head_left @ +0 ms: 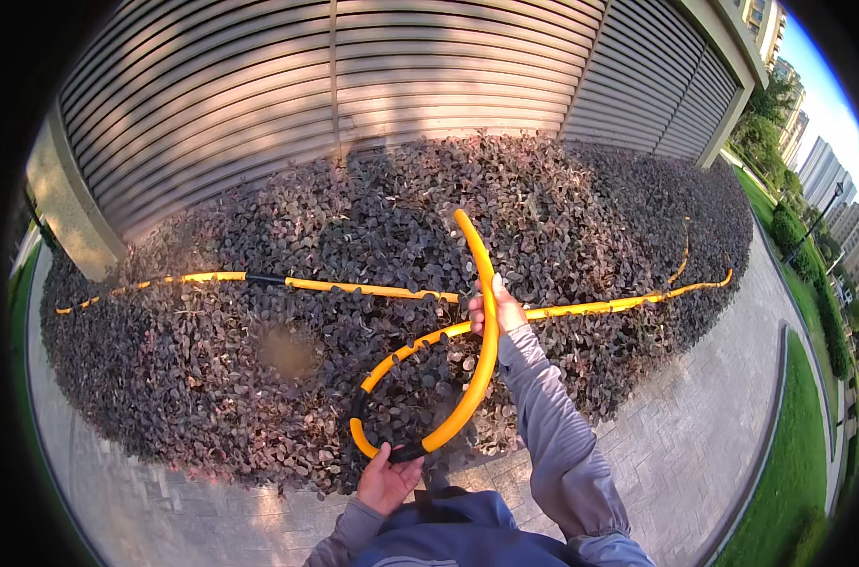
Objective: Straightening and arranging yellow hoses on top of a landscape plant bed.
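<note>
A yellow flexible hose (pixel 480 368) with black sections curves in front of me above a hedge. My right hand (pixel 499 306) grips it partway along, and its end points up and away beyond that hand. Near my waist, my left hand (pixel 390 478) holds a black section (pixel 407 452), thumb on top and palm turned up. From there the hose bends left through another black section (pixel 359 404) and runs back over the leaves behind my right hand. Yellow hose (pixel 373 289) also lies across the hedge to the left; my right hand hides how these lengths meet.
The dark purple-leaved hedge (pixel 259 411) fills the ground before me. Behind it stands a louvred wall (pixel 444 78) with a stone post (pixel 82 205) at its left. A paved path (pixel 656 453) borders the hedge, with lawn (pixel 777 453) to the right.
</note>
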`<action>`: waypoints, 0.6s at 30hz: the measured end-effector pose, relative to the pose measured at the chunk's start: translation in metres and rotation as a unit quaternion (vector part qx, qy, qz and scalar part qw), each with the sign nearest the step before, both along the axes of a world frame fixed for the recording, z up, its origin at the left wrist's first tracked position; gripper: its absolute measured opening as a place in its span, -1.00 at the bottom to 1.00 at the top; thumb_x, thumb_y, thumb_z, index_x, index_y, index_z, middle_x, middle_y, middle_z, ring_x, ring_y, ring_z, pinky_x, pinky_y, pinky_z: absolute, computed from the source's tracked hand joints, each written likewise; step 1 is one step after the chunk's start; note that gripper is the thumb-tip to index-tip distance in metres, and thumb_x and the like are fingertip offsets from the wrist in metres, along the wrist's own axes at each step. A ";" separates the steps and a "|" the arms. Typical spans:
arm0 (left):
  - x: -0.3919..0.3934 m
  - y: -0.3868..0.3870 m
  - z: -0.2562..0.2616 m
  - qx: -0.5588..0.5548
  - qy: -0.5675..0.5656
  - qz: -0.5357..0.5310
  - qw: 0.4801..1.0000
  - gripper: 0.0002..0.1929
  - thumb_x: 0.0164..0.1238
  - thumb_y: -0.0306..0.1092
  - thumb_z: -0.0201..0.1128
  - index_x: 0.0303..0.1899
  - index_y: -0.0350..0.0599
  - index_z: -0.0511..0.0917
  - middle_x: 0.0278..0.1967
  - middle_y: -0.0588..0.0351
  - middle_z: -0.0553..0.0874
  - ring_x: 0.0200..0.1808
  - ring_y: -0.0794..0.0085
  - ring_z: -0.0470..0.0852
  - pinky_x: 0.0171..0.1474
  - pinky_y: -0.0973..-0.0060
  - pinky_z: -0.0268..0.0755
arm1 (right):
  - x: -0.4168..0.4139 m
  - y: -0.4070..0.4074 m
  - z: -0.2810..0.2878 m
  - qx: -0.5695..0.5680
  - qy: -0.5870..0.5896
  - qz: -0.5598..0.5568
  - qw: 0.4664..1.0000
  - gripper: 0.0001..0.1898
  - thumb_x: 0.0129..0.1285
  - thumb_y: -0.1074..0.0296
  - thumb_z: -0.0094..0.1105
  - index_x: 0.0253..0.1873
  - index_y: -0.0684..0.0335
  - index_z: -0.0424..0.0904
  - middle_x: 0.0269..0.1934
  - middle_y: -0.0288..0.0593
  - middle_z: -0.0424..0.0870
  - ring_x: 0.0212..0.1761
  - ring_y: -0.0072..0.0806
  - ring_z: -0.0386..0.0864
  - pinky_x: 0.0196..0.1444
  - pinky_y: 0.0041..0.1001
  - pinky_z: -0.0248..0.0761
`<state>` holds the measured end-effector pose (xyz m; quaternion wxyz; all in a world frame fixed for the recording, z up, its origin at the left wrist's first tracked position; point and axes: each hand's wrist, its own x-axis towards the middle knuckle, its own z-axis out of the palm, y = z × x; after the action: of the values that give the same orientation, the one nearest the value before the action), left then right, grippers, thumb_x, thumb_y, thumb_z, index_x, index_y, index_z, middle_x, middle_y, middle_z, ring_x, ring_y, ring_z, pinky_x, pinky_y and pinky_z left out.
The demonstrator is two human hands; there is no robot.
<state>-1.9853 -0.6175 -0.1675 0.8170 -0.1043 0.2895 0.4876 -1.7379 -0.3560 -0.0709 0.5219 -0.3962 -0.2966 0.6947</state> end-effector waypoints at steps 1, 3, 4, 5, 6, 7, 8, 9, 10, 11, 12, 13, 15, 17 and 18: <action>-0.003 0.001 0.002 0.011 -0.009 -0.014 1.000 -0.61 0.48 -0.01 0.10 0.02 -0.16 0.47 0.01 -0.11 0.62 0.06 0.13 0.62 -0.01 0.31 0.55 | -0.006 0.003 0.007 0.001 -0.003 0.009 1.000 -0.41 0.40 -0.26 -0.09 0.12 0.23 0.34 -0.47 -0.24 0.52 -0.62 -0.53 0.41 -0.55 -0.48 0.38; -0.010 0.001 0.002 0.015 -0.027 0.001 1.000 -0.60 0.48 -0.02 0.09 0.05 -0.18 0.47 0.01 -0.12 0.62 0.06 0.13 0.62 -0.01 0.30 0.55 | -0.029 0.010 0.019 0.010 0.008 0.030 0.999 -0.44 0.33 -0.30 0.00 0.05 0.15 0.38 -0.46 -0.24 0.50 -0.60 -0.54 0.37 -0.58 -0.48 0.33; -0.012 0.002 0.002 0.017 -0.039 -0.007 0.999 -0.59 0.49 -0.02 0.08 0.08 -0.19 0.46 0.02 -0.13 0.62 0.05 0.14 0.62 -0.01 0.30 0.56 | -0.036 0.013 0.027 0.020 0.003 0.042 0.999 -0.45 0.33 -0.29 0.00 0.03 0.14 0.38 -0.46 -0.24 0.51 -0.58 -0.54 0.38 -0.57 -0.50 0.32; -0.014 0.004 0.003 0.021 -0.046 0.003 0.999 -0.59 0.49 -0.02 0.08 0.08 -0.19 0.46 0.02 -0.13 0.62 0.05 0.14 0.62 -0.01 0.30 0.56 | -0.043 0.018 0.032 0.022 0.004 0.064 0.998 -0.46 0.36 -0.29 -0.05 0.05 0.12 0.37 -0.45 -0.23 0.52 -0.57 -0.53 0.39 -0.56 -0.50 0.34; -0.018 0.005 0.003 0.033 -0.064 0.004 0.997 -0.57 0.50 -0.03 0.07 0.11 -0.22 0.45 0.01 -0.14 0.61 0.04 0.15 0.62 -0.01 0.32 0.56 | -0.055 0.021 0.041 0.036 -0.013 0.082 0.996 -0.46 0.37 -0.30 -0.08 0.07 0.11 0.35 -0.43 -0.21 0.54 -0.57 -0.52 0.40 -0.55 -0.48 0.36; -0.021 0.007 0.003 0.045 -0.080 0.003 0.996 -0.55 0.51 -0.05 0.05 0.15 -0.25 0.44 0.00 -0.15 0.61 0.02 0.17 0.61 -0.02 0.33 0.57 | -0.067 0.024 0.051 0.050 -0.029 0.100 0.993 -0.45 0.38 -0.30 -0.12 0.09 0.10 0.34 -0.41 -0.19 0.56 -0.57 -0.51 0.41 -0.54 -0.47 0.39; -0.024 0.009 0.003 0.048 -0.085 0.012 0.995 -0.55 0.51 -0.05 0.05 0.15 -0.25 0.44 0.00 -0.15 0.61 0.02 0.17 0.61 -0.02 0.33 0.57 | -0.078 0.025 0.059 0.052 -0.036 0.116 0.991 -0.44 0.39 -0.31 -0.16 0.12 0.10 0.32 -0.38 -0.16 0.58 -0.56 -0.49 0.43 -0.53 -0.44 0.41; -0.026 0.013 0.004 0.050 -0.106 0.018 0.993 -0.55 0.51 -0.06 0.06 0.16 -0.27 0.41 0.01 -0.15 0.58 0.03 0.18 0.59 -0.06 0.39 0.58 | -0.088 0.023 0.071 0.054 -0.043 0.129 0.989 -0.43 0.39 -0.32 -0.19 0.15 0.09 0.31 -0.35 -0.12 0.61 -0.56 -0.47 0.45 -0.51 -0.42 0.44; -0.028 0.016 0.005 0.052 -0.127 0.022 0.990 -0.54 0.50 -0.07 0.06 0.18 -0.28 0.38 0.02 -0.16 0.55 0.04 0.18 0.56 -0.10 0.45 0.58 | -0.095 0.028 0.076 0.058 -0.015 0.167 0.984 -0.37 0.35 -0.37 -0.17 0.21 0.07 0.23 -0.26 0.04 0.66 -0.52 -0.39 0.56 -0.49 -0.34 0.55; -0.029 0.018 0.006 0.055 -0.132 0.025 0.989 -0.54 0.50 -0.07 0.06 0.18 -0.28 0.38 0.02 -0.16 0.55 0.04 0.18 0.56 -0.10 0.45 0.58 | -0.101 0.027 0.083 0.060 -0.021 0.171 0.983 -0.37 0.35 -0.37 -0.17 0.21 0.07 0.23 -0.26 0.04 0.66 -0.52 -0.39 0.56 -0.49 -0.34 0.55; -0.034 0.019 0.008 0.050 -0.155 0.041 0.986 -0.54 0.50 -0.09 0.08 0.19 -0.28 0.37 0.03 -0.15 0.54 0.03 0.18 0.56 -0.11 0.48 0.58 | -0.118 0.020 0.095 0.050 -0.022 0.178 0.983 -0.35 0.34 -0.39 -0.20 0.25 0.05 0.19 -0.22 0.08 0.66 -0.51 -0.36 0.58 -0.45 -0.29 0.59; -0.039 0.019 0.010 0.043 -0.176 0.057 0.982 -0.54 0.49 -0.10 0.09 0.19 -0.28 0.37 0.05 -0.14 0.54 0.02 0.17 0.56 -0.11 0.50 0.57 | -0.132 0.015 0.103 0.039 -0.023 0.183 0.982 -0.32 0.33 -0.41 -0.22 0.28 0.03 0.15 -0.18 0.12 0.65 -0.49 -0.33 0.60 -0.41 -0.25 0.62; -0.051 0.016 0.017 0.050 -0.182 0.078 0.979 -0.54 0.48 -0.12 0.11 0.20 -0.27 0.37 0.05 -0.12 0.53 0.02 0.17 0.55 -0.11 0.51 0.57 | -0.151 0.007 0.109 0.056 -0.034 0.205 0.976 -0.26 0.31 -0.45 -0.27 0.34 0.03 0.06 -0.09 0.19 0.63 -0.46 -0.29 0.63 -0.35 -0.18 0.65; -0.062 0.014 0.017 0.055 -0.189 0.104 0.975 -0.54 0.47 -0.13 0.12 0.21 -0.26 0.36 0.05 -0.11 0.53 0.02 0.17 0.54 -0.11 0.53 0.57 | -0.173 -0.006 0.117 0.070 -0.041 0.233 0.969 -0.20 0.29 -0.47 -0.27 0.40 0.02 -0.01 -0.06 0.21 0.61 -0.46 -0.28 0.64 -0.35 -0.18 0.65; -0.066 0.013 0.015 0.062 -0.205 0.095 0.972 -0.54 0.49 -0.11 0.09 0.20 -0.30 0.37 0.04 -0.11 0.54 0.02 0.18 0.55 -0.11 0.53 0.57 | -0.180 -0.009 0.121 0.081 -0.058 0.234 0.967 -0.15 0.28 -0.49 -0.29 0.46 0.02 -0.09 -0.06 0.23 0.61 -0.48 -0.29 0.64 -0.39 -0.20 0.65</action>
<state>-2.0512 -0.6042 -0.1521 0.8135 -0.1785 0.0737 0.5485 -1.9177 -0.3649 0.0506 0.3569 -0.3118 -0.4663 0.7470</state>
